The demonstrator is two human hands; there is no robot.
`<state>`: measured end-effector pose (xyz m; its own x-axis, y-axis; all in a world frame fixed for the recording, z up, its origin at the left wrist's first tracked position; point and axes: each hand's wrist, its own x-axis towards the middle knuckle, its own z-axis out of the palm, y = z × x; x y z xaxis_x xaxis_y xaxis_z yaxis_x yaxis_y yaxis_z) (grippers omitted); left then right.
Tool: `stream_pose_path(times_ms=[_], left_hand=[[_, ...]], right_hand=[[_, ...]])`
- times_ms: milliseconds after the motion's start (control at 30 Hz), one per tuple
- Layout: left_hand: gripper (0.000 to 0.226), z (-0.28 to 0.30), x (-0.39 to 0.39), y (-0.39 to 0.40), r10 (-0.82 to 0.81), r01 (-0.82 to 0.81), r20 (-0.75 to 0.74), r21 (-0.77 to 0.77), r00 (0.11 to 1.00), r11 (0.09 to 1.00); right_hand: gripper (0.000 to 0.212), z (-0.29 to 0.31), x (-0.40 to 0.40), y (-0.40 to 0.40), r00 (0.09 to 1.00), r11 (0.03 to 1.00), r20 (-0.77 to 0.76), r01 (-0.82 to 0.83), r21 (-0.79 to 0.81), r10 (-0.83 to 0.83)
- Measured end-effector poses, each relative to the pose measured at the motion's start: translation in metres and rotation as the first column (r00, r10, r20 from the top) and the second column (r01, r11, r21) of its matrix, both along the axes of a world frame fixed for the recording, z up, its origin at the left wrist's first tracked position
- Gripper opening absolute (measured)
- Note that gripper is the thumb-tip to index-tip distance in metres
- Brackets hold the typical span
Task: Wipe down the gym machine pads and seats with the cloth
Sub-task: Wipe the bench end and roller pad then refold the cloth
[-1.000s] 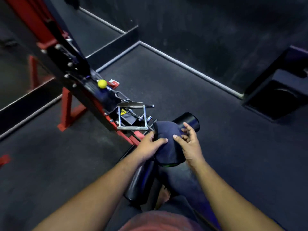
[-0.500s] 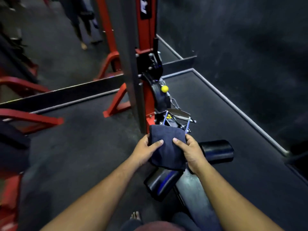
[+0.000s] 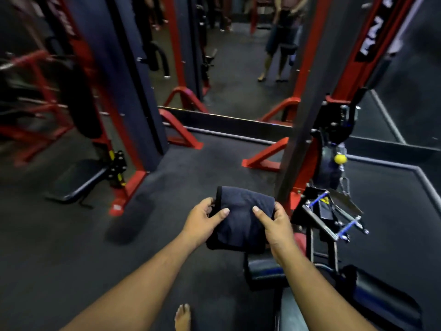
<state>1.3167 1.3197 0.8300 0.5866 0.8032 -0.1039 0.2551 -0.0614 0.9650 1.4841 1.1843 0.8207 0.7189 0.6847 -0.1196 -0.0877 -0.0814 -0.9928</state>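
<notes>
A folded dark blue cloth [image 3: 241, 223] is held up in front of me between both hands. My left hand [image 3: 202, 222] grips its left edge, thumb on top. My right hand [image 3: 274, 225] grips its right edge, thumb on top too. Below the cloth lies a black roller pad [image 3: 265, 271] of the machine, and a second black roller pad [image 3: 381, 295] lies at the lower right. A black seat pad [image 3: 78, 180] of a neighbouring machine sits at the left, apart from my hands.
A red and black machine upright [image 3: 310, 115] rises just right of the cloth, with a metal cable handle [image 3: 334, 218] and a yellow ball [image 3: 340, 158] beside it. My bare foot [image 3: 182, 316] is on the dark floor. A person [image 3: 281, 37] stands at the far back.
The view has swung up and left, bringing more machines into sight. Both hands have lifted the cloth off the roller pad and now hold it by its two sides.
</notes>
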Motion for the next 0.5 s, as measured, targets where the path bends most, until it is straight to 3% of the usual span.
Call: stream_pose_path(times_ms=[67, 300, 500], left_hand=[[0.025, 0.002, -0.013, -0.002, -0.004, 0.004, -0.02, -0.012, 1.0, 1.0], [0.047, 0.024, -0.12, 0.01, 0.161, -0.16, 0.023, -0.057, 0.987, 0.986], [0.051, 0.03, -0.224, 0.036, 0.36, -0.359, 0.0, 0.056, 0.933, 0.932]], right_hand=[[0.027, 0.0, -0.012, 0.006, 1.0, 1.0, -0.021, 0.005, 0.008, -0.005], [0.019, 0.02, -0.099, 0.06, 0.955, 0.959, 0.096, -0.282, -0.013, 0.282], [0.016, 0.031, -0.191, 0.108, 0.913, 0.922, 0.134, -0.388, -0.003, 0.384]])
